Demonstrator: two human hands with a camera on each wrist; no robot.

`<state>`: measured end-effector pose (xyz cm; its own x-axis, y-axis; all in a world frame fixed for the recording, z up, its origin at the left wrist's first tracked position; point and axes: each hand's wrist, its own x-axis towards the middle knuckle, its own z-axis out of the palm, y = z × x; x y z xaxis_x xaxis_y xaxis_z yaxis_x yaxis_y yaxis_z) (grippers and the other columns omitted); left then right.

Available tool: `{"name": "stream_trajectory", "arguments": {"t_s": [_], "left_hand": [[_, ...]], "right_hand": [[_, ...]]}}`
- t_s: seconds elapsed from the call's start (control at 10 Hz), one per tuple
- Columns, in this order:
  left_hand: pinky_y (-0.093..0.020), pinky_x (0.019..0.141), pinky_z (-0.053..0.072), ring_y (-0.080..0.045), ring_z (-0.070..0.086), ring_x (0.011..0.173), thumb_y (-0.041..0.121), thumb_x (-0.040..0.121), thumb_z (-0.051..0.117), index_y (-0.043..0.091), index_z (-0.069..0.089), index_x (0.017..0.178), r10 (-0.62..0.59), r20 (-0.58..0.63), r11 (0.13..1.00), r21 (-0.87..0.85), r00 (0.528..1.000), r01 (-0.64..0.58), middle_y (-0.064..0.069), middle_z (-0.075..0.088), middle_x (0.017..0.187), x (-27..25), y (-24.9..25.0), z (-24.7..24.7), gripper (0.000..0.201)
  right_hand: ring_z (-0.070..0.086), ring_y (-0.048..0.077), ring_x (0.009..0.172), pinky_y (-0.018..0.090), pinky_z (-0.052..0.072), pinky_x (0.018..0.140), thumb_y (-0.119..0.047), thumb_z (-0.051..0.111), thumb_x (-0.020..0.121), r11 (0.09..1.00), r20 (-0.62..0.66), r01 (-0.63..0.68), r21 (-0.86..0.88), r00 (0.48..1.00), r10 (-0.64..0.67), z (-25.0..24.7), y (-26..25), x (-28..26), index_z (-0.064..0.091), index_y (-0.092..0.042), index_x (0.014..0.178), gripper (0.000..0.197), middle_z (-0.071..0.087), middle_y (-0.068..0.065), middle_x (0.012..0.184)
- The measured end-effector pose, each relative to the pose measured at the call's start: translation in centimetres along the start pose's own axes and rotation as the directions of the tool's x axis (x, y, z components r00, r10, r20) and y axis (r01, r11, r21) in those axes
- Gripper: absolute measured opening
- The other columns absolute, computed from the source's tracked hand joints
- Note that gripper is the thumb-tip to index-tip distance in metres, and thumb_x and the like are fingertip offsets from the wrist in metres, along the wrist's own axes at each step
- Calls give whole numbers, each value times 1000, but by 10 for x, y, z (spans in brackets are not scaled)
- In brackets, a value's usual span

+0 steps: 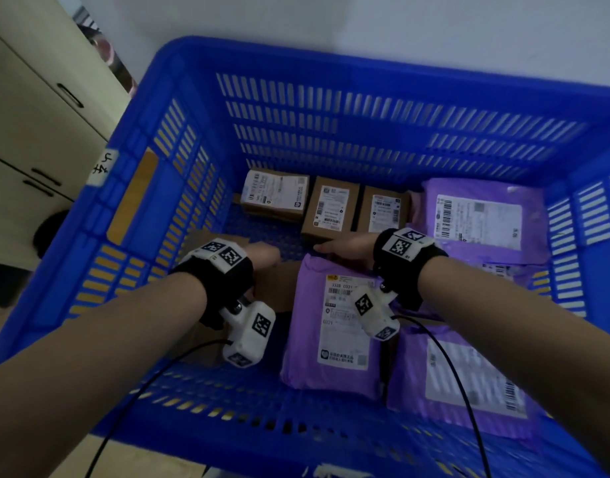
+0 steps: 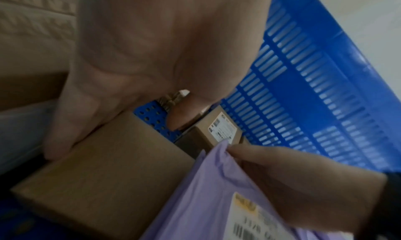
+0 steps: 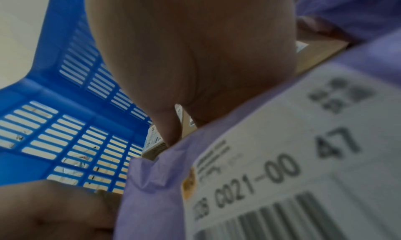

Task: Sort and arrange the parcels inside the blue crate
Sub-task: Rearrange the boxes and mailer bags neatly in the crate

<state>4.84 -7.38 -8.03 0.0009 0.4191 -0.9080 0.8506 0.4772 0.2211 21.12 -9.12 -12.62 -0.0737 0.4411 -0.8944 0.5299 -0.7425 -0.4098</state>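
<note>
A blue slatted crate (image 1: 331,56) holds the parcels. My left hand (image 1: 262,257) grips a plain cardboard box (image 1: 276,284) at the left of the crate floor. In the left wrist view its fingers (image 2: 58,141) curl over one side of the box (image 2: 108,166), with the thumb at the far edge. My right hand (image 1: 345,248) holds the far edge of a purple mailer (image 1: 331,326) with a white label, lying in the middle. That mailer's corner (image 2: 217,158) rises at the fingertips. In the right wrist view the hand (image 3: 184,120) sits over the mailer's edge (image 3: 152,192).
Three small labelled cardboard boxes (image 1: 276,194) (image 1: 331,208) (image 1: 384,208) line the back wall. More purple mailers lie at the back right (image 1: 479,222) and front right (image 1: 462,381). Bare perforated floor (image 1: 262,229) shows between boxes and hands. A beige cabinet (image 1: 38,115) stands left.
</note>
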Motion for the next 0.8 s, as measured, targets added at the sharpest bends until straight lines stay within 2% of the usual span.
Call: {"name": "stream_trajectory", "arguments": {"t_s": [0.1,0.2,0.3,0.4,0.5,0.6,0.7,0.8], "left_hand": [[-49,108,35,-44,36,133,13,98,39,-6,29,142,-119,26,958,-261,992,122,-29,33,146,10,-2,-1,49],[-53,103,38,-47,38,130,16,98,41,-5,26,142,-102,34,954,-281,994,107,-28,31,146,12,-3,-3,51],[-50,97,42,-46,45,125,13,98,42,-6,37,133,-69,24,952,-296,997,73,-30,38,141,9,-1,-6,40],[-48,93,45,-46,48,122,13,98,43,-2,36,135,-20,2,955,-295,1000,19,-31,39,139,4,-1,-8,41],[-47,92,49,-45,51,118,12,97,46,2,33,139,26,-31,956,-290,999,-34,-29,41,138,-1,-5,-15,44],[-43,84,51,-39,56,107,9,96,46,2,43,127,88,-78,939,-326,993,-109,-23,48,127,-5,-9,-25,32],[-34,56,53,-26,58,76,6,94,47,4,52,96,125,-110,924,-350,986,-157,-16,55,102,-14,-9,-31,7],[-30,48,56,-25,61,76,8,93,51,6,53,92,142,-123,925,-336,982,-176,-16,59,100,-17,-12,-33,4]], "right_hand": [[58,29,102,36,46,92,-40,46,97,999,21,13,36,1000,-13,-4,4,4,61,-5,108,40,60,14,116],[56,26,84,35,45,75,-35,50,96,992,-30,29,120,999,-26,-9,6,1,59,-11,84,28,60,13,95],[48,20,66,31,36,62,-35,51,95,979,-65,53,195,997,-41,-12,7,-2,58,-10,87,28,54,11,85],[46,20,65,30,34,61,-35,51,95,965,-83,72,252,995,-52,-13,9,-6,58,-9,87,28,51,11,85],[49,22,71,33,37,66,-35,54,93,958,-161,101,268,985,-59,-12,11,-12,60,-7,85,30,55,13,86],[50,20,69,29,39,63,-38,57,92,947,-203,103,305,978,-40,-11,13,-15,58,-9,79,31,56,8,78],[52,19,65,28,41,59,-35,60,91,947,-215,101,306,976,-35,-6,14,-18,58,-9,81,28,58,7,76],[55,21,67,31,43,62,-33,66,86,943,-239,123,308,970,-49,-3,15,-19,64,-4,94,30,63,10,83]]}}
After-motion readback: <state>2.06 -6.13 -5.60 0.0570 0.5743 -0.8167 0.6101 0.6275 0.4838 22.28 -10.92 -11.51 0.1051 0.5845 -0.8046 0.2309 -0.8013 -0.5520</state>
